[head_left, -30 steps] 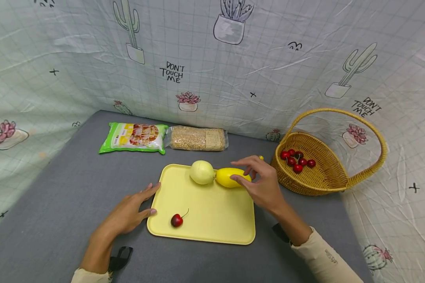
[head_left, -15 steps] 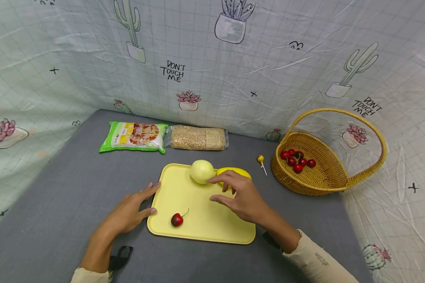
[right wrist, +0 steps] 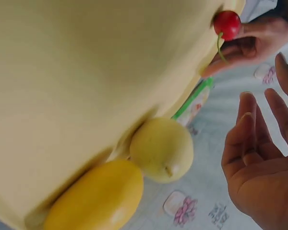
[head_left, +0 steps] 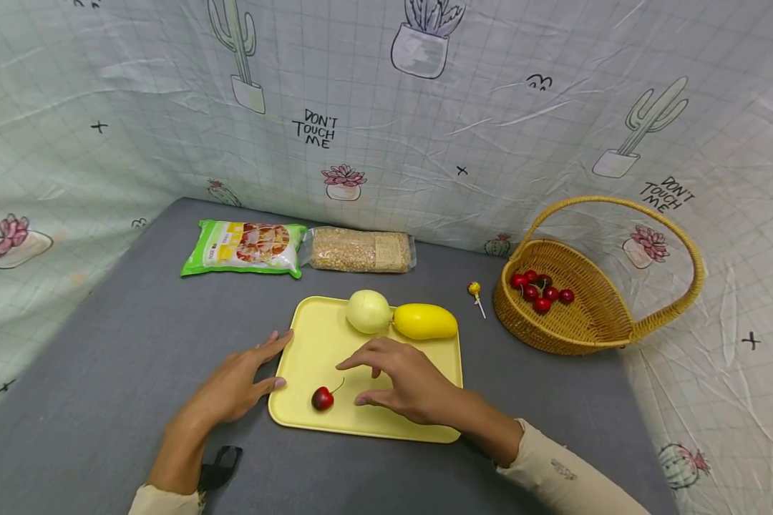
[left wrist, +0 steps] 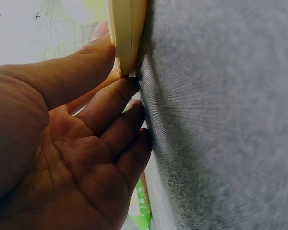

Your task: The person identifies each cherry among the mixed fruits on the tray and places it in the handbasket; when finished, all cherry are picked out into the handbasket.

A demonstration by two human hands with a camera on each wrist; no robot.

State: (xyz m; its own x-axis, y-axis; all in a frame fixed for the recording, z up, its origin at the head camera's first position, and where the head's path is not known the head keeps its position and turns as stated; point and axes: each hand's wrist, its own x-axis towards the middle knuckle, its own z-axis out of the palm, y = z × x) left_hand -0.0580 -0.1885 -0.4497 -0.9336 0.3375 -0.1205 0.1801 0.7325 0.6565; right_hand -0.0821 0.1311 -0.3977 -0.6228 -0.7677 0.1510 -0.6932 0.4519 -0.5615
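Note:
A yellow tray [head_left: 318,332] lies on the grey table. My left hand [head_left: 238,383] rests at its left edge, thumb and fingers touching the rim. In the left wrist view the thumb [left wrist: 77,67] lies against the tray's side. Over the tray hovers my right hand [head_left: 406,383], thumb and fingers spread apart with nothing between them. Just left of its fingertips lies a dark red cherry [head_left: 323,399] with a thin stem. A pale yellow-green pear [head_left: 368,311] and a yellow mango [head_left: 425,321] sit side by side at the tray's far edge.
A wicker basket [head_left: 586,315] with several cherries [head_left: 542,306] and a tall handle stands at right. Beside it lies a lollipop [head_left: 475,292]. Behind the tray are a green-edged food bag [head_left: 251,247] and a clear pack of grains [head_left: 361,250]. A printed cloth backs the table.
My right hand has left the mango and moved left and nearer, to beside the cherry. The mango and lollipop are now uncovered. My left hand stays at the tray edge.

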